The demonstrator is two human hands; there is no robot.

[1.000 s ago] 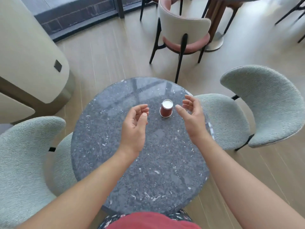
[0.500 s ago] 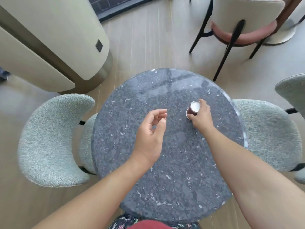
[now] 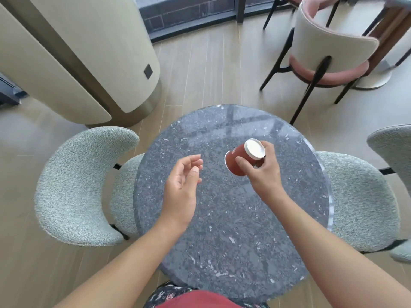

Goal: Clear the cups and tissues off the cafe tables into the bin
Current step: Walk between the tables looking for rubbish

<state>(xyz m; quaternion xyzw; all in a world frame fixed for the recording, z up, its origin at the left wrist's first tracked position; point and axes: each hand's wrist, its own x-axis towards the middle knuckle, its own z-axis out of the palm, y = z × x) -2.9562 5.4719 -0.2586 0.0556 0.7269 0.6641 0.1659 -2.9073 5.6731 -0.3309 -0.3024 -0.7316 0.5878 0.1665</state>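
One red cup (image 3: 236, 153) is lifted, tilted above the round counter (image 3: 222, 218) right of frame centre, the right hand (image 3: 264, 172) fingers (image 3: 270, 152) pinching its wall. The left hand (image 3: 181, 185) hovers nearby, loosely curled, holding nothing. Next comes carrying it to a bin, which isn't visible. Pale green chairs (image 3: 73, 185) flank the speckled stone, on a wood floor (image 3: 211, 74).

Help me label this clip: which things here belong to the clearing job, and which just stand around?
Job: red cup, gripped tilted by the right hand; left hand, empty; grey table.
Around: left green chair; right green chair; pink-seated chair; cream column.
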